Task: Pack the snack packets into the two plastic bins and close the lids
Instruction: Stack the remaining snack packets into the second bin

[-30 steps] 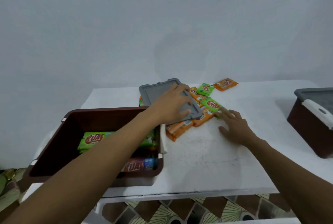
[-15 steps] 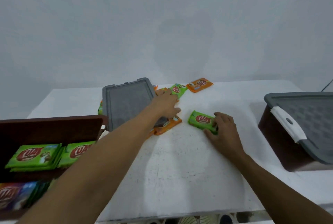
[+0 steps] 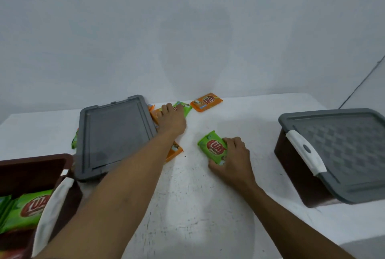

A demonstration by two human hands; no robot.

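My right hand (image 3: 231, 157) grips a green snack packet (image 3: 212, 149) on the white table (image 3: 198, 206), fingers curled over its right end. Further back, my left hand (image 3: 171, 120) reaches with straight fingers onto a small green packet (image 3: 185, 107) and an orange packet (image 3: 155, 113) beside the loose grey lid (image 3: 114, 135). Another orange packet (image 3: 206, 102) lies behind them, and one more (image 3: 175, 151) peeks out under my left forearm. The open brown bin (image 3: 31, 169) at the lower left holds green packets (image 3: 27, 210). The closed bin (image 3: 333, 154) stands at the right.
A green packet (image 3: 74, 140) sticks out from under the lid's left edge. The open bin's white latch (image 3: 52, 213) hangs at its near corner. A white wall rises right behind the table. A dark cable (image 3: 362, 83) runs down the wall at the far right.
My left hand has slid off the lid onto the packets behind it. My right hand has drawn the green packet nearer and curled round it. The view has shifted right.
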